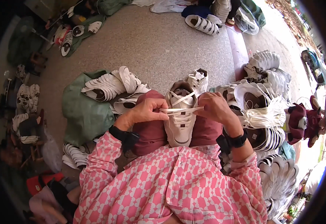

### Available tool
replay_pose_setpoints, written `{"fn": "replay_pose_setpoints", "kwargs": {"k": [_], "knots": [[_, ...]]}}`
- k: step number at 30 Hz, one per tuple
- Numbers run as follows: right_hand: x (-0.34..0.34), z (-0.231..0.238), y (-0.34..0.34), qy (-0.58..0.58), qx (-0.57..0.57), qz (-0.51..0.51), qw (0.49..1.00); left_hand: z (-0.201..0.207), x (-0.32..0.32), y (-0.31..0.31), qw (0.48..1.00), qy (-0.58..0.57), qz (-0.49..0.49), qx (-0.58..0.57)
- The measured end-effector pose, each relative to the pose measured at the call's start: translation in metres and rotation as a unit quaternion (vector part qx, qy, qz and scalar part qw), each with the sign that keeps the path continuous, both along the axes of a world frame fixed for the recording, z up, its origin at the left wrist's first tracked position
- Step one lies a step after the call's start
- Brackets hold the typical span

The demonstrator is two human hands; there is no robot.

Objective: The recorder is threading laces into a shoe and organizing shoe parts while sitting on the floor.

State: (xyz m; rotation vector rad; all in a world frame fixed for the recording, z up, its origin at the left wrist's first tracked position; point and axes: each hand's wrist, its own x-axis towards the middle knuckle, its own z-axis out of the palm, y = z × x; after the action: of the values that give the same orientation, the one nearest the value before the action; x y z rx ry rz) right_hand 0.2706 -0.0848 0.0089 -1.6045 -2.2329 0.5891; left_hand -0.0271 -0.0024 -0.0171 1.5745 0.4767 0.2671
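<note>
A white sneaker upper (pixel 179 130) rests between my knees, its toe toward me and its dark-lined opening away from me. White shoelace (pixel 179 110) runs crosswise over its tongue, stretched between my two hands. My left hand (pixel 148 110) pinches the lace at the left of the upper, fingers curled. On the other side my right hand (pixel 217 108) grips the lace with its fingers closed. Lower rows of the upper are laced, and a strand crosses higher up near the opening. Just beyond it stands another laced upper (pixel 198 80).
On my left, a green sack (pixel 77 112) lies under stacked white uppers (pixel 107 86). To my right are more stacked uppers (pixel 245 95) and a bundle of white laces (pixel 265 114). Other people sit at the left and far edges among piles of uppers (pixel 202 24).
</note>
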Motion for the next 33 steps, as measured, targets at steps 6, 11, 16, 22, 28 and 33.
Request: {"fn": "replay_pose_setpoints", "kwargs": {"k": [6, 11, 16, 22, 28, 33], "knots": [[-0.017, 0.005, -0.021, -0.099, 0.035, -0.093, 0.990, 0.006, 0.000, -0.004, 0.996, 0.056, 0.011, 0.066], [-0.005, 0.008, -0.024, 0.095, -0.057, -0.059, 0.992, 0.002, 0.004, -0.005, 0.986, 0.027, 0.014, 0.162], [0.017, 0.009, 0.002, 0.391, -0.110, -0.161, 0.900, -0.004, 0.011, -0.004, 0.983, -0.100, 0.155, -0.001], [-0.014, -0.035, 0.061, 0.263, -0.290, -0.122, 0.912, -0.020, 0.022, 0.009, 0.953, -0.030, 0.301, 0.019], [-0.005, -0.020, 0.026, 0.443, -0.130, -0.071, 0.884, -0.025, 0.018, 0.017, 0.957, 0.050, 0.284, -0.029], [0.025, 0.019, -0.035, 0.555, -0.187, -0.143, 0.798, -0.025, 0.037, 0.025, 0.971, 0.108, 0.206, 0.061]]}}
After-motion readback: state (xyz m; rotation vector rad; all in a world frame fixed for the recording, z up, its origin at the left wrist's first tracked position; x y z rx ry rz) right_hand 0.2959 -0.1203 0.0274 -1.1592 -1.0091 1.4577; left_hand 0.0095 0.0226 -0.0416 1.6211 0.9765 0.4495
